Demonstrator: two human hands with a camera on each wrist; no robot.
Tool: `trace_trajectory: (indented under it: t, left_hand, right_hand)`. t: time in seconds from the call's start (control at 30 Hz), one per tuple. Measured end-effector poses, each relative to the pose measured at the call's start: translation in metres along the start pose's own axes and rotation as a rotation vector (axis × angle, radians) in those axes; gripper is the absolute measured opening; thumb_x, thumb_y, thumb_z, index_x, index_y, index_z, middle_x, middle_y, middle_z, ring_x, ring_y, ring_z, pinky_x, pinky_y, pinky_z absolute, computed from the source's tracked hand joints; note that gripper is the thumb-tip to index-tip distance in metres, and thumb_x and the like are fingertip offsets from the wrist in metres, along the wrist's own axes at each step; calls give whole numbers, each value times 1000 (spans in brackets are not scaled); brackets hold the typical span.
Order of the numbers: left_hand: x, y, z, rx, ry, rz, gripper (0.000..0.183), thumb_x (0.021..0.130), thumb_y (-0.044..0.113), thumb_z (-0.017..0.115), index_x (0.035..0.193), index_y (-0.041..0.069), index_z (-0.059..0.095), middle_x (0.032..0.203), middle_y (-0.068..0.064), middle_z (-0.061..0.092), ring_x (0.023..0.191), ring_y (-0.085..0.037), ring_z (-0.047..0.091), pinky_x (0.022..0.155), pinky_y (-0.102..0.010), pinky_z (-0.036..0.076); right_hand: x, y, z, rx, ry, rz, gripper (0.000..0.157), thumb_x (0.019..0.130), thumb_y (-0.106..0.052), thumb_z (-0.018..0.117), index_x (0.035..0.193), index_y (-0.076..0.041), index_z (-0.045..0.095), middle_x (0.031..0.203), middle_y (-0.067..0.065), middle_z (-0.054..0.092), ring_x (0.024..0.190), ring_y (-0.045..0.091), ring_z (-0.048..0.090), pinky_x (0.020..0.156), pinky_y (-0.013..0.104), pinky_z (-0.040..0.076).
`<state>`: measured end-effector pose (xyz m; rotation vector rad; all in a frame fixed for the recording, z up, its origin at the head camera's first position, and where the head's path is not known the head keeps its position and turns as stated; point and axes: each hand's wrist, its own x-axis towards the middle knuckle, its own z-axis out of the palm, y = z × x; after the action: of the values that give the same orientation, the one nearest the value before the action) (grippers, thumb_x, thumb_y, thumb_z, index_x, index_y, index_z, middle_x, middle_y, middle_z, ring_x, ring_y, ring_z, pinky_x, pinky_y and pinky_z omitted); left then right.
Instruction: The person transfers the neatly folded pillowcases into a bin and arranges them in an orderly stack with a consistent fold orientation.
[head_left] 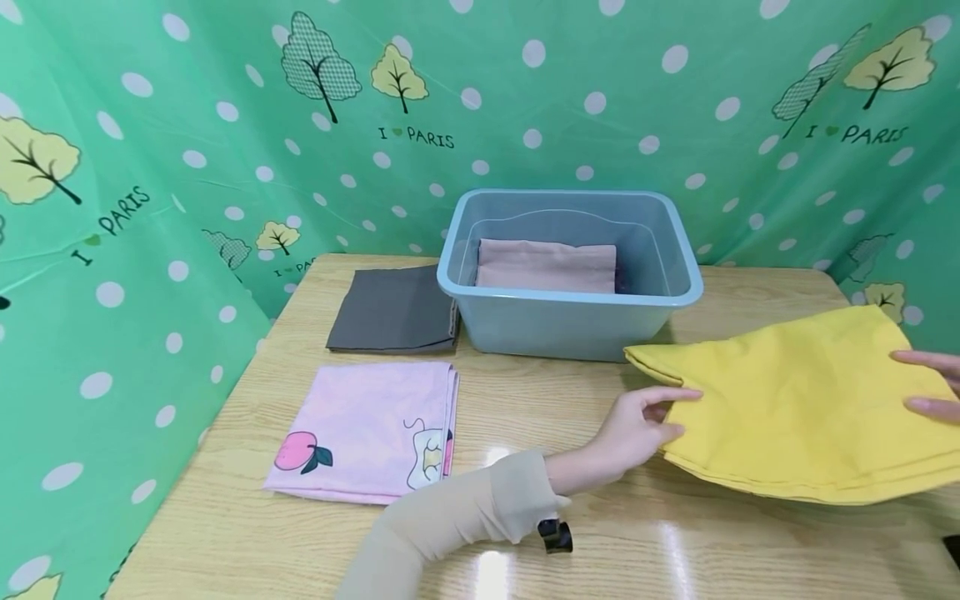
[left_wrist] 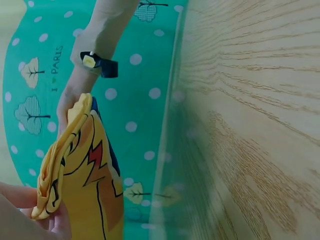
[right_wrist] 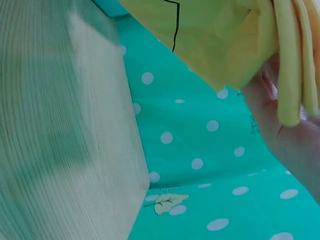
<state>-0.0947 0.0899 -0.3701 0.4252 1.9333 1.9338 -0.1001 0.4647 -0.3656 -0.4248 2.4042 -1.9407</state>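
Observation:
A folded yellow cloth is held above the right side of the table, between both hands. At its left edge, my left hand pinches the layers between fingers and thumb. My right hand, partly cut off by the frame, grips the opposite edge. The left wrist view shows black lines and a red zigzag printed on the yellow cloth, with left fingertips on its rolled edge. In the right wrist view the yellow cloth hangs in folds over a hand.
A blue plastic bin stands at the table's back, with a folded pinkish-grey cloth inside. Left of it lie a folded dark grey cloth and a folded pink printed cloth. A green dotted curtain hangs behind the wooden table.

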Motion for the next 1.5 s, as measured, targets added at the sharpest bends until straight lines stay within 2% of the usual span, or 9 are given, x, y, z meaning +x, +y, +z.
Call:
trace_trajectory:
  t: [0.1,0.43,0.6,0.8,1.2,1.3,1.37,1.43,1.5]
  left_hand:
    - [-3,0,-4,4,8,1,44,77,-10,57,109,19,64,72,9,49,47,-3,34,40,-13,29]
    - [-10,-2,-18,28,70,-69,53,74,-14,58,108,26,63,84,10,49,61,-4,37,45,-15,31]
    - [-14,-3,-28,31,71,-84,54,74,-14,59,110,27,63,96,15,52,61,-5,37,45,-14,31]
    - [-18,-3,-40,19,60,-121,56,72,-14,60,113,26,61,86,10,49,59,-5,37,46,-14,32]
    - [-29,-3,-58,18,0,-115,63,71,-13,62,124,22,53,63,4,37,57,-6,35,48,-14,32]
    - [-34,-4,-63,22,5,-127,65,71,-11,63,124,24,52,63,4,37,58,-7,36,49,-14,33]
    - [-36,-5,-67,23,8,-125,65,71,-10,64,124,25,52,64,3,39,59,-6,38,50,-14,35]
    - [-39,-7,-71,15,15,-118,64,70,-8,65,123,25,53,69,3,44,61,-6,40,51,-14,36]
    - [-42,-7,-74,-6,13,-108,63,70,-7,66,123,24,53,79,2,51,63,-7,42,52,-14,38]
  right_hand:
    - [-3,-1,8,137,4,28,67,82,24,37,125,-26,50,92,-19,63,55,20,63,36,36,44]
    - [-2,-19,32,146,24,105,57,84,15,45,123,-27,48,94,-14,64,57,23,63,39,38,46]
    - [1,-24,43,195,-44,62,61,83,20,41,124,-24,47,99,-11,64,61,22,64,40,38,46]
    - [3,-25,48,244,-146,23,64,83,22,37,131,-20,41,108,-8,61,70,22,65,45,38,48]
    - [6,-31,58,277,-244,156,69,86,20,34,137,-26,31,111,-8,59,81,25,63,54,43,50]
    - [4,-36,66,105,-199,121,70,84,19,38,136,-28,33,82,-21,57,49,10,53,39,26,45]
    - [3,-38,73,-40,-151,111,72,83,19,42,134,-32,35,54,-19,33,34,12,29,30,24,27]
    - [3,-40,79,-165,-109,108,74,82,18,45,131,-37,37,54,-5,6,37,20,10,30,30,13]
    - [4,-41,83,-182,-105,106,74,81,18,46,128,-40,40,58,2,-1,36,21,8,29,30,11]
